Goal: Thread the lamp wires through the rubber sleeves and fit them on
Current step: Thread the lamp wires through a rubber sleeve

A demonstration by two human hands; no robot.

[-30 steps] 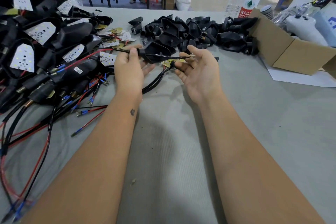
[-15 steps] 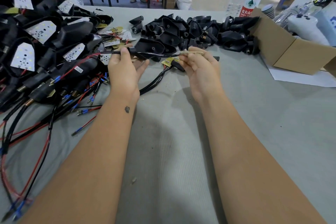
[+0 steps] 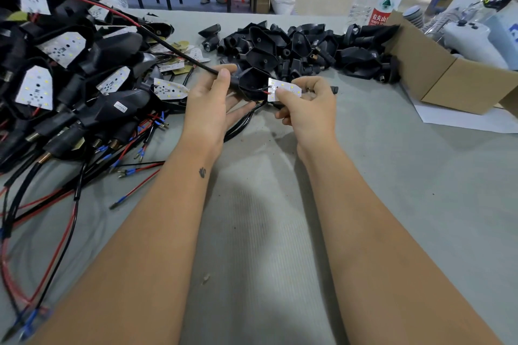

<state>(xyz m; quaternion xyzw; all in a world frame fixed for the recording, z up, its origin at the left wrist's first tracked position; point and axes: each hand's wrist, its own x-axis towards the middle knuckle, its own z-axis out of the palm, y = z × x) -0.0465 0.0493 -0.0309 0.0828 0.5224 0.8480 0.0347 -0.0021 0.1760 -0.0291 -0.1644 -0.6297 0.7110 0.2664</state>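
My left hand (image 3: 208, 98) pinches a black rubber sleeve (image 3: 252, 84) near the middle of the desk (image 3: 392, 204), and its black wire (image 3: 173, 50) runs off toward the far left corner. My right hand (image 3: 307, 103) pinches a small white light board (image 3: 283, 89), touching the sleeve's open mouth. Finished lamps (image 3: 70, 78) crowd the left edge. More loose sleeves (image 3: 302, 47) lie behind, with a cardboard box (image 3: 437, 75) at the far right.

The left hand (image 3: 208, 101) grips a black rubber sleeve (image 3: 252, 84) and its wire (image 3: 179, 54); just beside it, the right hand (image 3: 308, 109) pinches a white LED board (image 3: 283, 88).
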